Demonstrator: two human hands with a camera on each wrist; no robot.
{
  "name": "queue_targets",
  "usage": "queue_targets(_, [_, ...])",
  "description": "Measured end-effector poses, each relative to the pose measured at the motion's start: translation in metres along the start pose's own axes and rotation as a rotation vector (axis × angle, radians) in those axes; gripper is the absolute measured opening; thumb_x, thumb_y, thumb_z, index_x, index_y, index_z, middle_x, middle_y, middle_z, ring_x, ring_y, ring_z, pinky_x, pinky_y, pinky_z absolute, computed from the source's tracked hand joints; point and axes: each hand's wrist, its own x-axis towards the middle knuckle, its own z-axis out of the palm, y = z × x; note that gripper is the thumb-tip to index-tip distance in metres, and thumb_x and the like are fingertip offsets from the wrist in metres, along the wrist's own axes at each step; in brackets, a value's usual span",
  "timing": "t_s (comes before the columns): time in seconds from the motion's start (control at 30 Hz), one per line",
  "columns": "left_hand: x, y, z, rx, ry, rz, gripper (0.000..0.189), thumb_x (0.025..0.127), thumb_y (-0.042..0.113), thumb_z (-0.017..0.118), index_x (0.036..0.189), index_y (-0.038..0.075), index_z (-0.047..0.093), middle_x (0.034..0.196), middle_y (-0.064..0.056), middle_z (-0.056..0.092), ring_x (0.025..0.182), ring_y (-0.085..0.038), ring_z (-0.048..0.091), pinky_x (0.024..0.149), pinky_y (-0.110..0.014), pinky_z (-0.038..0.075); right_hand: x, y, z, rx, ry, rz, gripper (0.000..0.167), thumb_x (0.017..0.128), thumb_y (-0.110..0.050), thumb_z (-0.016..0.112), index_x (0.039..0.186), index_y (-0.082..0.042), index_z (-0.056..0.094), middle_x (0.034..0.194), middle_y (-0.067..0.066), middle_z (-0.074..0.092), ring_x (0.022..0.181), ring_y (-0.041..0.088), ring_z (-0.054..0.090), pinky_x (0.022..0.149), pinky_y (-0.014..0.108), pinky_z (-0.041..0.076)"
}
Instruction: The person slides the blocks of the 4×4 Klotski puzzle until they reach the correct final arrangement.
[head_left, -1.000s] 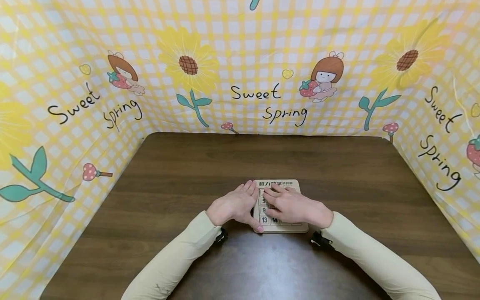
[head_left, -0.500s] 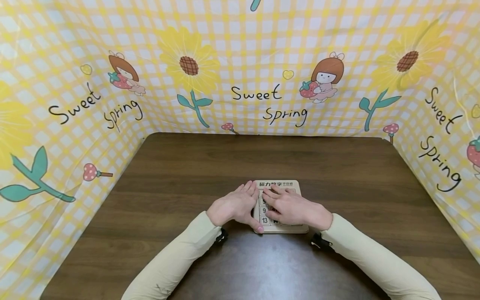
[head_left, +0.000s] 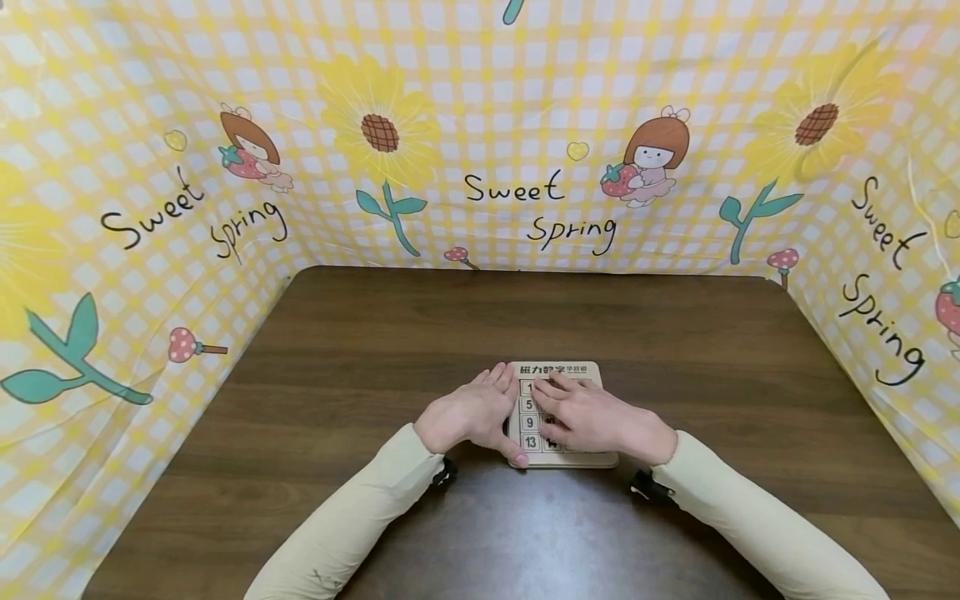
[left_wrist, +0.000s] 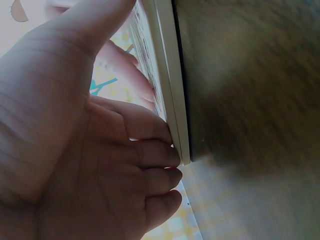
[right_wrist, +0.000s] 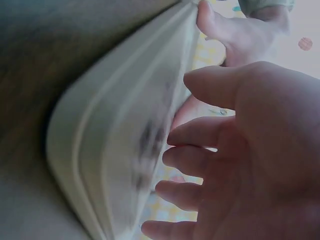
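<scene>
A flat beige number sliding puzzle [head_left: 531, 442] lies on the table, with square tiles 1, 5, 9 and 13 showing down its left column. My left hand [head_left: 472, 412] rests along its left edge, the fingers fairly straight and the thumb at the near left corner. In the left wrist view, the fingertips meet the side of the puzzle board [left_wrist: 167, 75]. Over the tiles lies my right hand [head_left: 588, 415], fingers spread and hiding most of the middle and right columns. The right wrist view shows its fingertips close to the puzzle face [right_wrist: 125, 135]; contact is unclear.
The dark wood-grain table [head_left: 375, 317] extends on all sides of the puzzle. A yellow checked cloth [head_left: 510, 100] with flower prints stands around its back and sides. A black strap [head_left: 652, 485] sits at the right wrist, and another black strap [head_left: 447, 472] at the left.
My right hand has shifted slightly to the right over the tiles, showing more of the left column. The left hand and the puzzle stay in place.
</scene>
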Motion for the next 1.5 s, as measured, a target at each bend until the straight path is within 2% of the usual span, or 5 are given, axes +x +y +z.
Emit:
queue_targets(0.23, [0.001,0.001,0.001,-0.002,0.009,0.003,0.129,0.069,0.076,0.07,0.156,-0.001,0.015,0.165,-0.019,0.007,0.154,-0.029,0.008,0.127,-0.039,0.013,-0.029,0.02,-0.001,0.004,0.017,0.092,0.061,0.1,-0.04,0.053,0.148,-0.004,0.042,0.155,0.017,0.04,0.145,0.042,0.032,0.107,0.067,0.036])
queue_targets(0.4, [0.002,0.0,0.002,-0.008,0.012,0.005,0.129,0.068,0.076,0.07,0.156,-0.001,0.016,0.165,-0.019,0.007,0.154,-0.03,0.008,0.127,-0.039,0.013,-0.038,0.028,0.002,0.006,0.003,0.115,0.061,0.101,-0.038,0.052,0.149,-0.003,0.04,0.156,0.018,0.038,0.146,0.043,0.029,0.106,0.069,0.035])
queue_targets(1.0, [0.001,0.001,0.001,-0.003,0.012,0.003,0.129,0.069,0.076,0.07,0.156,-0.002,0.015,0.164,-0.02,0.009,0.154,-0.03,0.009,0.127,-0.039,0.014,-0.026,0.023,0.006,0.031,0.032,0.077,0.063,0.1,-0.042,0.051,0.148,-0.002,0.041,0.156,0.016,0.037,0.146,0.043,0.027,0.111,0.065,0.034])
queue_targets(1.37, [0.001,0.0,0.001,-0.012,0.015,0.009,0.128,0.068,0.076,0.07,0.155,-0.002,0.016,0.164,-0.021,0.008,0.154,-0.03,0.008,0.127,-0.039,0.014,-0.016,0.018,0.007,-0.018,0.05,0.021,0.06,0.1,-0.039,0.052,0.146,-0.001,0.044,0.153,0.018,0.041,0.144,0.045,0.032,0.108,0.065,0.037])
queue_targets(1.5, [0.001,0.0,0.0,-0.013,0.014,0.01,0.128,0.069,0.075,0.07,0.155,-0.003,0.016,0.164,-0.021,0.008,0.154,-0.03,0.009,0.126,-0.04,0.014,-0.014,0.016,0.007,-0.016,0.034,0.031,0.061,0.101,-0.041,0.051,0.147,-0.002,0.043,0.155,0.017,0.04,0.145,0.043,0.031,0.108,0.065,0.036])
